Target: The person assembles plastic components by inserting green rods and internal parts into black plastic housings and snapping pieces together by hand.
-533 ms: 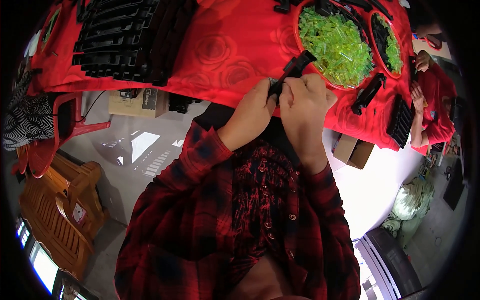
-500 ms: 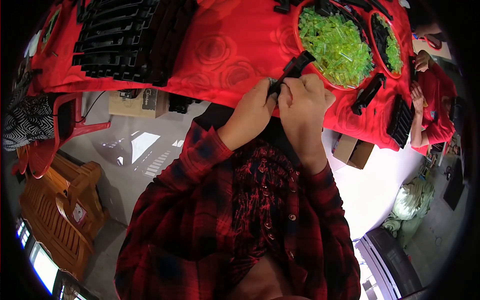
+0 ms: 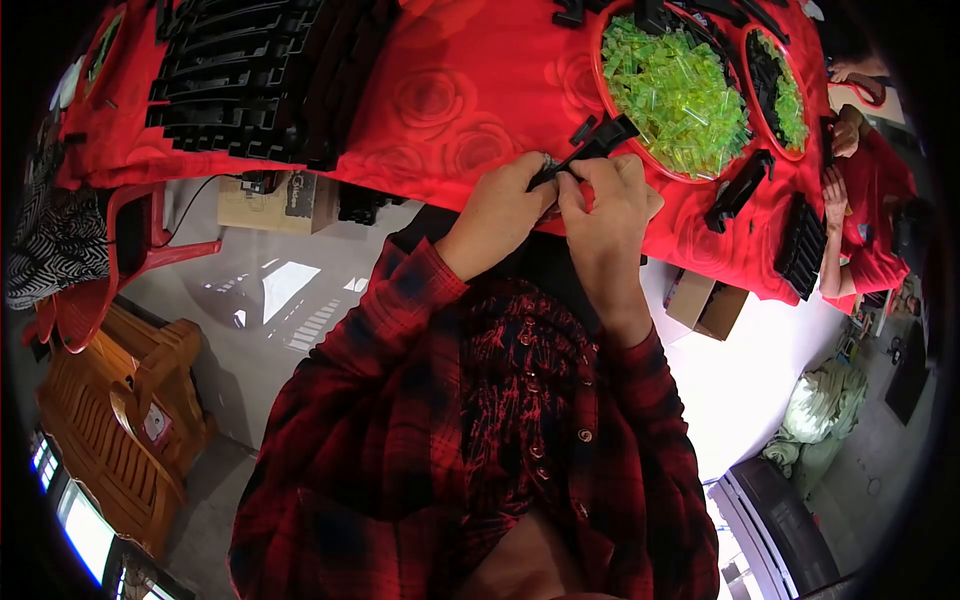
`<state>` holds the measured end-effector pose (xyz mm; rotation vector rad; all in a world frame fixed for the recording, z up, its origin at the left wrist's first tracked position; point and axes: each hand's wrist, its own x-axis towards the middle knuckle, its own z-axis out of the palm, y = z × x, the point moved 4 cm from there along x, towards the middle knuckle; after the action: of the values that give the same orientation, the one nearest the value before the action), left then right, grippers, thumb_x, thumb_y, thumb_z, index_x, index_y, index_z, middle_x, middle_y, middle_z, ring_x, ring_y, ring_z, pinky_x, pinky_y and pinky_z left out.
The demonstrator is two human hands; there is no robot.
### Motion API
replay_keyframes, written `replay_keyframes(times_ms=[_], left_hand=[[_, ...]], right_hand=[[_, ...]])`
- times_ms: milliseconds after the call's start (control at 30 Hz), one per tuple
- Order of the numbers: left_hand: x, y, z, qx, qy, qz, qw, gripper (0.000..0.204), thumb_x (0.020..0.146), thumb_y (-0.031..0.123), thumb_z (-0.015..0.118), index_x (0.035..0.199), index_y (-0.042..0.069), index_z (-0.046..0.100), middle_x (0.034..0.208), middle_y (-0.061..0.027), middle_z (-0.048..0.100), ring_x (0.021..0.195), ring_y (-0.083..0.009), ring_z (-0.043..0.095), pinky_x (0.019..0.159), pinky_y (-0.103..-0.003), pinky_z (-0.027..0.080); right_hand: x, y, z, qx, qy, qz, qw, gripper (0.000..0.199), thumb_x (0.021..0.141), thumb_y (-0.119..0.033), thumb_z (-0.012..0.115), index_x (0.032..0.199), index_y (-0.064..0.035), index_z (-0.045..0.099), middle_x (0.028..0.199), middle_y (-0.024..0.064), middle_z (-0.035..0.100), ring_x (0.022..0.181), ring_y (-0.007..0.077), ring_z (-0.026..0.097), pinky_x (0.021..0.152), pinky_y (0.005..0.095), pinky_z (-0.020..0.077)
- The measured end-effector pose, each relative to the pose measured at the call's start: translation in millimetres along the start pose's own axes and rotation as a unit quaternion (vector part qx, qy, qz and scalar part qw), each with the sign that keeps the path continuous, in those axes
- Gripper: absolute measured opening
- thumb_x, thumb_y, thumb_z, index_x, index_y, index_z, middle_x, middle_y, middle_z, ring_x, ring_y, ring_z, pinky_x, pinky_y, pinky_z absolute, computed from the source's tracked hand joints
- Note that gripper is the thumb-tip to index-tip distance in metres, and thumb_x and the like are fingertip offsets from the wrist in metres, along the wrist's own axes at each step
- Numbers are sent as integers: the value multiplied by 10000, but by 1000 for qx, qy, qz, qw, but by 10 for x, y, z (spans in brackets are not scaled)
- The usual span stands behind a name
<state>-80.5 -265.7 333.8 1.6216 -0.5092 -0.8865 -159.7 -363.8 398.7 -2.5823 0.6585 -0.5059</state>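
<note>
A narrow black plastic strip is pinched by the fingers of both the left hand and right hand above the tabletop's near edge. If the pinch is loosened, the strip could probably be dropped to the floor.

Red rose-patterned tablecloth, bright green pieces in red basin, black part, red-black plaid sleeves

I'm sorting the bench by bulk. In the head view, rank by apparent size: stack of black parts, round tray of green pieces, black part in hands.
1. stack of black parts
2. round tray of green pieces
3. black part held by both hands
</note>
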Motion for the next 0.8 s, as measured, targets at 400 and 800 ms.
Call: replay_keyframes(times_ms=[400, 800], left_hand=[[-42, -106, 26, -138, -42, -3, 989, 255, 910, 44, 577, 1153, -15, 630, 1000, 3, 655, 909, -94, 598, 805, -255, 487], [-71, -53, 34, -71, -27, -42, 996, 254, 964, 61, 582, 1197, -26, 636, 1021, -2, 673, 928, -76, 606, 824, -244, 497]], right_hand=[[-24, 48, -3, 8, 20, 5, 1000, 159, 780, -59, 731, 923, -99, 674, 921, 83, 588, 898, 271, 558, 844, 404, 323], [-47, 88, 63, 16, -7, 7, 1000, 140, 815, -96, 735, 933, -98, 662, 922, 76, 584, 899, 261, 552, 863, 410, 324]])
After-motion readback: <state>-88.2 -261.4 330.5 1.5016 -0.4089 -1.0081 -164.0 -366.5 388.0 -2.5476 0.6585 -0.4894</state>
